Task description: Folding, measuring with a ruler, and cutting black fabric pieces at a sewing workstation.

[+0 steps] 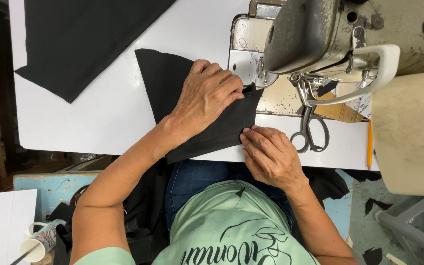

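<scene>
A piece of black fabric (165, 81) lies on the white table (99, 113) with one end under the presser foot of the sewing machine (300, 34). My left hand (207, 95) presses flat on top of the fabric, fingers pointing toward the needle. My right hand (270, 154) sits at the table's near edge, its fingertips pinching the fabric's near edge.
A larger black cloth (84, 39) lies at the far left of the table. Scissors (311, 128) rest right of my right hand, with a yellow pencil (369, 145) further right. A paper cup and a mug (40, 238) stand on the floor at lower left.
</scene>
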